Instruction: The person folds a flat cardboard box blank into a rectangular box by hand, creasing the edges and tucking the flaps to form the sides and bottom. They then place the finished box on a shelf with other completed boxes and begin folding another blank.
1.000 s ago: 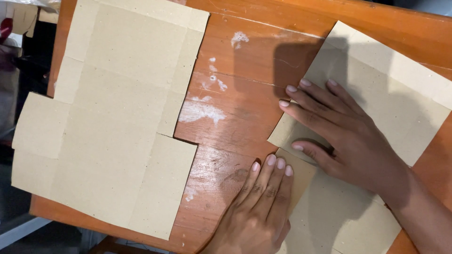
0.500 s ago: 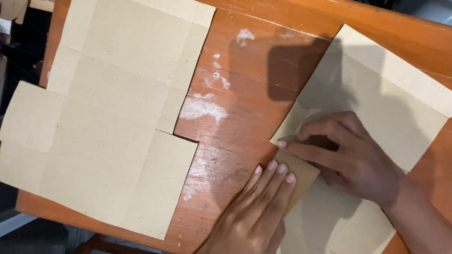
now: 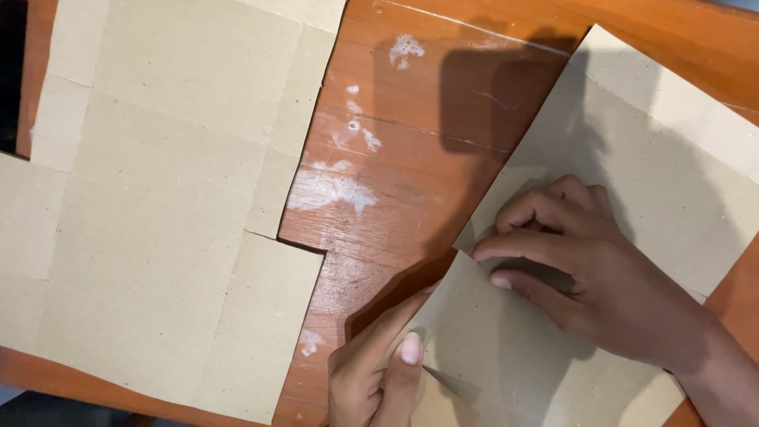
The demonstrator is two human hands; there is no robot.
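Note:
A flat tan cardboard sheet (image 3: 672, 158) lies on the right of an orange wooden table (image 3: 411, 166). My left hand (image 3: 375, 372) pinches the sheet's lower left flap, thumb on top, and lifts it off the table. My right hand (image 3: 577, 265) rests on the same sheet with its fingers curled, the index fingertip pressing at the sheet's left edge where the flap starts.
A second, larger cut cardboard blank (image 3: 158, 198) with flaps lies flat over the left half of the table and reaches past its left edge. White scuff marks (image 3: 332, 190) show on the bare wood between the two sheets. The table's near edge runs along the bottom left.
My left hand went from lying flat on the flap to gripping and raising it. My right hand's fingers curled in from flat. The view moved closer.

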